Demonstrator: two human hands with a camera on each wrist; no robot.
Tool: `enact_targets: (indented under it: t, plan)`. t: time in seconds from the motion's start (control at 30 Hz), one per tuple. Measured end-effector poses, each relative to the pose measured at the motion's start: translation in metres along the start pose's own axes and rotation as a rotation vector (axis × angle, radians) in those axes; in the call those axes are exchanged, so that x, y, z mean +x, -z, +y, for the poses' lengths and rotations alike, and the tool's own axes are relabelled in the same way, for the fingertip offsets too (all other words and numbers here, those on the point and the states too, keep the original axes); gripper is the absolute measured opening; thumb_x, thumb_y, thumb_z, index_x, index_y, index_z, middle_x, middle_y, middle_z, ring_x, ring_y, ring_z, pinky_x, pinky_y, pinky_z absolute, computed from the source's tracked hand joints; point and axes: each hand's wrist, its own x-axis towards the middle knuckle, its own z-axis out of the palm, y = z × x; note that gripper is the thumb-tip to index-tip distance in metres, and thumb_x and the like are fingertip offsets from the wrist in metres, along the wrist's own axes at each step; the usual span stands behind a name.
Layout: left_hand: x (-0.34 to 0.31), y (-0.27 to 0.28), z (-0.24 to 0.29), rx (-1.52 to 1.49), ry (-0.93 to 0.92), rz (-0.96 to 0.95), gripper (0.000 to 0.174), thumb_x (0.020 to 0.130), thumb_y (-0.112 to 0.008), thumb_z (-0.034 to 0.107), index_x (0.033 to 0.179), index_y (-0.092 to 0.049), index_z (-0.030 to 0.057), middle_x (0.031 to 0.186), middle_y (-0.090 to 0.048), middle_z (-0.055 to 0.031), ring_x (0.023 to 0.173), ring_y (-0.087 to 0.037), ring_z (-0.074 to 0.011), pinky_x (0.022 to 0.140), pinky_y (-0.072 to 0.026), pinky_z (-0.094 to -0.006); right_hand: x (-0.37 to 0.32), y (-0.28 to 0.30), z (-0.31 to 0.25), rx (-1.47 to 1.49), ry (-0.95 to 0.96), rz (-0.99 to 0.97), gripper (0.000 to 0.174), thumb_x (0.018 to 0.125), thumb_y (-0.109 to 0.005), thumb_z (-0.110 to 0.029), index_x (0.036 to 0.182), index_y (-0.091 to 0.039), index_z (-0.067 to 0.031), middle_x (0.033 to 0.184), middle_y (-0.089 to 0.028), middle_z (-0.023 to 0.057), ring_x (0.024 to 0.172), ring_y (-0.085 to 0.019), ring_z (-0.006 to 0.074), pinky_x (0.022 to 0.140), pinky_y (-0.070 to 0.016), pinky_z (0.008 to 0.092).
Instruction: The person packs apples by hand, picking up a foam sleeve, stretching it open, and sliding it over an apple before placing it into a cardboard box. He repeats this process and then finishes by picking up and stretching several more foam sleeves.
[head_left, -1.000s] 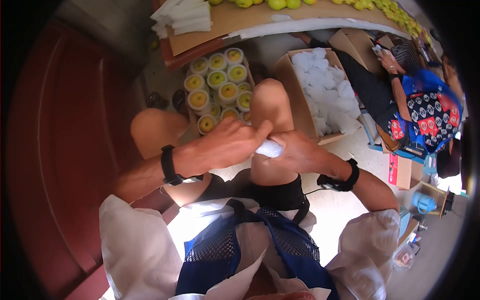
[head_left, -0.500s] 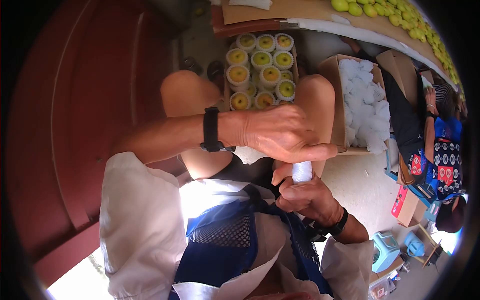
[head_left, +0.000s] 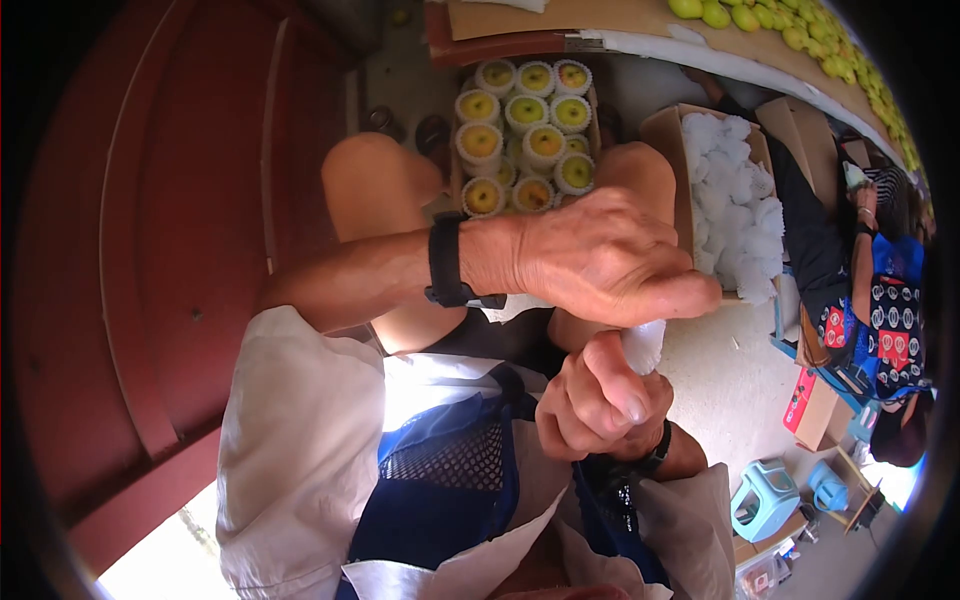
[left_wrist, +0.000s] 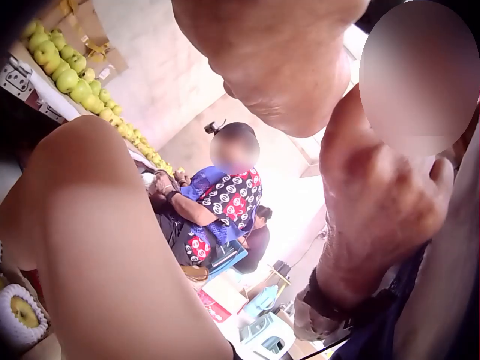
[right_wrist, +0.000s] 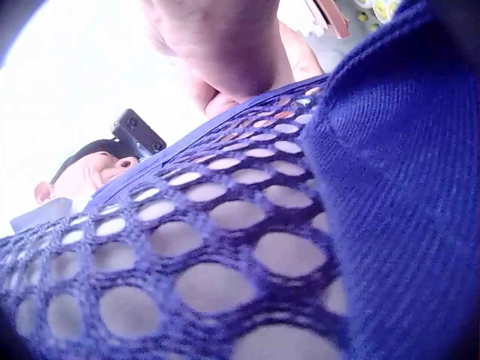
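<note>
A white foam net [head_left: 644,347] bridges my two hands in front of the vest. My right hand [head_left: 605,395] grips its lower part in curled fingers. Above it, my left hand [head_left: 610,255] lies knuckles up, fingers curled over the net's upper end, thumb toward the right. What is inside the net stays hidden by the hands. The left wrist view shows the left hand [left_wrist: 277,60] above the right hand [left_wrist: 382,202]. Blue mesh of the vest [right_wrist: 217,289] fills most of the right wrist view.
Beyond my knees stands a box of yellow-green apples [head_left: 527,111] in foam nets. To its right, a cardboard box [head_left: 668,150] holds loose white foam nets [head_left: 730,200]. Green fruit [head_left: 800,35] lines the table [head_left: 570,22]. Another person [head_left: 890,310] sits at right, near a blue stool [head_left: 765,500].
The head view has swung right. My hands have drawn back toward my chest, the left now above the right, and less of the white foam net shows between them.
</note>
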Motion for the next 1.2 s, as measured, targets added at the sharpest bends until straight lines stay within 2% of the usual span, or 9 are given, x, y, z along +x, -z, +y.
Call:
enact_targets:
  t: [0.2,0.23,0.33,0.43,0.53,0.67,0.83,1.0,1.2]
  plan:
    - [-0.01,0.021,-0.01,0.114,0.138,-0.412,0.018,0.076,-0.066,0.011,0.09,-0.056,0.0072,0.062,-0.049,-0.0048,0.055,-0.059,-0.023,0.045,-0.0428,-0.0357,-0.009,-0.018,-0.06,-0.885,-0.355,0.856,0.013,0.091,-0.065,-0.007,0.104,-0.064,-0.0039,0.066,-0.053,-0.004,0.049,-0.044,0.0077,0.048,-0.0327,0.0289]
    - [-0.015,0.022,-0.009,0.089,0.213,-0.487,0.018,0.077,-0.066,0.01,0.091,-0.056,0.0066,0.063,-0.051,-0.0062,0.057,-0.06,-0.0247,0.045,-0.0439,-0.0369,-0.013,-0.011,-0.076,-1.173,-0.459,0.892,0.022,0.087,-0.064,-0.004,0.109,-0.067,-0.0052,0.07,-0.061,0.0027,0.053,-0.055,0.0186,0.051,-0.0418,0.0337]
    - [-0.011,0.025,-0.001,-0.063,0.617,-0.722,0.028,0.083,-0.07,0.011,0.104,-0.055,0.0019,0.075,-0.064,-0.0163,0.069,-0.066,-0.0366,0.059,-0.0519,-0.0449,-0.013,0.012,-0.101,-2.383,-0.037,0.582,0.024,0.082,-0.067,-0.001,0.105,-0.067,-0.0081,0.074,-0.065,0.0104,0.06,-0.062,0.0324,0.057,-0.0475,0.0408]
    - [-0.01,0.02,-0.004,-0.287,1.043,-0.769,0.055,0.082,-0.081,0.022,0.121,-0.051,-0.0028,0.095,-0.069,-0.0239,0.083,-0.07,-0.0405,0.075,-0.0548,-0.0456,0.006,0.003,-0.13,-2.797,-0.026,0.48,0.027,0.075,-0.068,0.0,0.1,-0.064,-0.0089,0.084,-0.066,0.0142,0.074,-0.064,0.0406,0.064,-0.0498,0.0462]
    - [-0.02,0.018,-0.017,-0.566,1.038,-0.406,0.071,0.077,-0.088,0.033,0.123,-0.049,-0.006,0.102,-0.067,-0.02,0.08,-0.069,-0.0351,0.077,-0.0553,-0.0409,0.031,0.001,-0.144,-2.867,0.244,0.437,0.027,0.072,-0.07,-0.001,0.096,-0.061,-0.0086,0.086,-0.064,0.0124,0.077,-0.064,0.039,0.064,-0.0492,0.0464]
    - [0.019,0.051,-0.02,-0.679,1.368,-0.398,0.08,0.083,-0.083,0.051,0.123,-0.048,-0.0086,0.095,-0.06,-0.0141,0.07,-0.065,-0.0184,0.067,-0.0542,-0.0314,0.057,0.005,-0.153,-2.779,0.328,0.613,0.035,0.071,-0.077,-0.01,0.101,-0.06,-0.0099,0.094,-0.063,0.01,0.085,-0.065,0.0372,0.071,-0.051,0.0436]
    - [0.022,0.054,-0.042,-0.774,1.468,-0.256,0.046,0.098,-0.063,0.037,0.125,-0.051,0.0016,0.097,-0.062,-0.0052,0.073,-0.056,-0.0094,0.059,-0.0382,-0.0245,0.076,0.024,-0.179,-2.763,0.515,0.718,0.04,0.071,-0.077,-0.009,0.105,-0.057,-0.0087,0.098,-0.063,0.011,0.091,-0.064,0.0395,0.075,-0.0508,0.0438]
    - [0.026,0.054,-0.071,-0.486,1.4,-0.257,0.043,0.099,-0.06,0.035,0.124,-0.053,0.0008,0.099,-0.067,-0.0062,0.074,-0.062,-0.0106,0.062,-0.0429,-0.0243,0.08,0.032,-0.192,-2.677,0.596,0.819,0.066,0.076,-0.075,-0.001,0.135,-0.047,-0.0107,0.118,-0.058,0.0178,0.097,-0.065,0.0401,0.078,-0.0542,0.0455]
    - [-0.002,0.051,-0.166,0.594,0.918,-0.228,0.053,0.096,-0.065,0.041,0.126,-0.058,-0.002,0.112,-0.064,-0.0226,0.102,-0.066,-0.0381,0.088,-0.0519,-0.048,0.045,0.05,-0.211,-2.38,0.563,1.049,0.074,0.084,-0.077,-0.006,0.148,-0.04,-0.011,0.13,-0.053,0.0168,0.099,-0.065,0.0299,0.083,-0.0558,0.0422]
